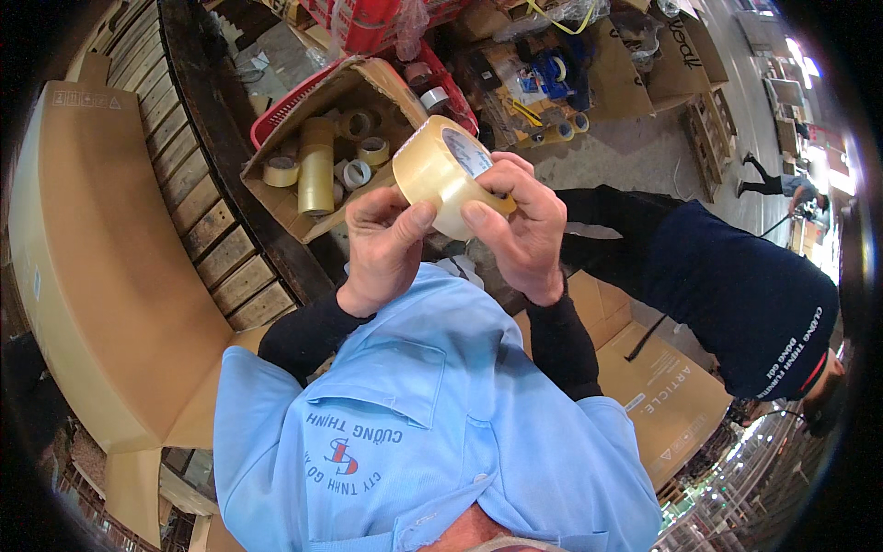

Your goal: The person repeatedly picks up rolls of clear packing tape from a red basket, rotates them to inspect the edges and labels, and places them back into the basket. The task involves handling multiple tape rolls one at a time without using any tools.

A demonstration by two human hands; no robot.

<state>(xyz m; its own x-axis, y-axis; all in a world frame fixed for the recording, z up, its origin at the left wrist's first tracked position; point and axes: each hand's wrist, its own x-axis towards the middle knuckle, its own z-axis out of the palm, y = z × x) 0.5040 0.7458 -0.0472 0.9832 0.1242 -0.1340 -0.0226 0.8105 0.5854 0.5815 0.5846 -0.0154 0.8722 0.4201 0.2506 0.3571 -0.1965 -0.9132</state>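
A wide roll of clear yellowish packing tape [421,173] is held up in front of my chest, tilted so that its printed inner core partly shows. My left hand [386,244] grips its lower left side, with the thumb against the outer face. On the other side my right hand [522,221] has its thumb on the tape surface and its fingers curled at the core's edge. The two thumb tips are close together. Just beyond my hands, an open cardboard box [303,115] contains several more tape rolls, including a stacked column of rolls [316,170].
Red plastic crates [368,26] stand behind the box. A slatted wooden conveyor [198,207] runs along the left beside a large cardboard carton [110,230]. At right, a co-worker in a dark shirt [727,285] bends near another carton [667,396]. A wooden pallet [708,138] lies farther off.
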